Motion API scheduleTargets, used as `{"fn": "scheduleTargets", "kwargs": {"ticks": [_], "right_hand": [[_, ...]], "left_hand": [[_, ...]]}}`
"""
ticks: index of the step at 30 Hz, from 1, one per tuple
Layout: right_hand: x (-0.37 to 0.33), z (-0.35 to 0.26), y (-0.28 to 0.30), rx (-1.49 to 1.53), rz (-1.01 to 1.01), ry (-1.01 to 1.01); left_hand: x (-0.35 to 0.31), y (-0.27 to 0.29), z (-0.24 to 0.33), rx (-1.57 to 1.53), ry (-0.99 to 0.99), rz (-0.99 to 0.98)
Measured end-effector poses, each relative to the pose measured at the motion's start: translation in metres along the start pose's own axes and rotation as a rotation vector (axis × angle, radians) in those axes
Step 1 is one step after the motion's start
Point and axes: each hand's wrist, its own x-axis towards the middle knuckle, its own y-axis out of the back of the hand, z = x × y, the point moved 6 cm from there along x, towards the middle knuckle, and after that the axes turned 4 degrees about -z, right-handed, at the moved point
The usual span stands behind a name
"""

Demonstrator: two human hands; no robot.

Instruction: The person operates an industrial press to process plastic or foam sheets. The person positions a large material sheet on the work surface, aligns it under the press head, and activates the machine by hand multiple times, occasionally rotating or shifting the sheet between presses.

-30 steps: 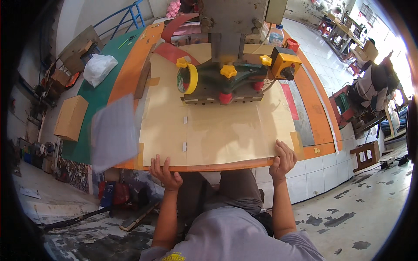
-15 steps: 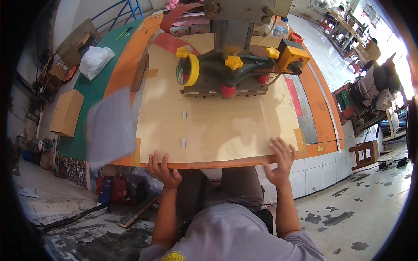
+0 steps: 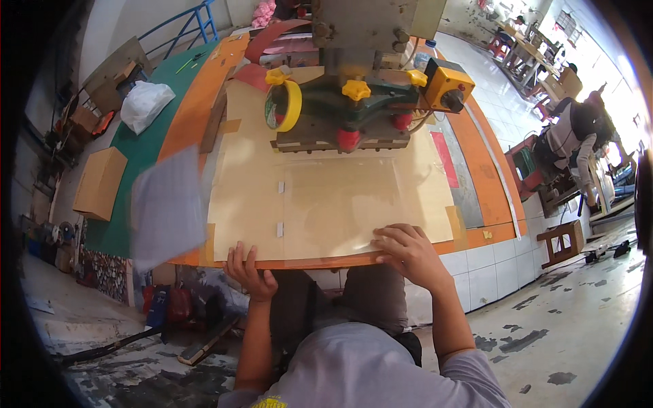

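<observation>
A clear plastic sheet (image 3: 338, 204) lies flat on the tan board (image 3: 245, 163), catching the light towards its near right corner. My right hand (image 3: 415, 260) reaches over that corner, fingers apart, fingertips resting on or just over the sheet. At the near left, my left hand (image 3: 250, 274) lies over the board's front edge with its fingers spread and nothing visible in them. Two small white tabs (image 3: 280, 187) sit along the sheet's left side. Beyond both hands stands the press head (image 3: 340, 129), dark green and metal with yellow knobs.
A stack of clear sheets (image 3: 169, 207) lies left of the board. Farther left are a cardboard box (image 3: 100, 183) and a white plastic bag (image 3: 144, 107). Yellow tape (image 3: 292, 107) hangs on the press, beside a yellow control box (image 3: 445, 87). Other people work at the far right.
My right hand has moved left and turned inward, from the board's right corner onto the sheet's near right corner. My left hand stays at the front edge. The view has shifted slightly.
</observation>
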Motion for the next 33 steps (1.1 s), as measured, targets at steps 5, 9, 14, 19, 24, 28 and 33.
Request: {"fn": "scheduleTargets", "kwargs": {"ticks": [5, 9, 14, 19, 24, 28, 33], "right_hand": [[0.004, -0.003, -0.005, -0.151, 0.054, 0.017], [0.013, -0.016, -0.001, -0.224, 0.152, 0.046], [0.0, -0.032, 0.025, -0.233, 0.332, 0.056], [-0.061, -0.027, 0.103, -0.094, 0.53, -0.085], [-0.193, -0.004, 0.19, 0.028, 0.802, -0.54], [-0.281, 0.036, 0.213, -0.017, 0.777, -0.778], [-0.418, 0.154, 0.135, 0.02, 0.519, -1.186]], "left_hand": [[0.001, -0.001, 0.002, -0.003, -0.004, 0.005], [0.002, 0.0, 0.0, -0.008, 0.002, 0.015], [0.004, -0.002, 0.003, -0.008, -0.016, 0.005], [0.001, -0.005, 0.0, -0.02, -0.046, -0.013], [0.009, 0.001, 0.003, -0.01, -0.079, -0.002], [0.006, 0.003, 0.0, -0.014, -0.113, 0.014], [0.007, -0.001, 0.004, 0.057, -0.127, 0.032]]}}
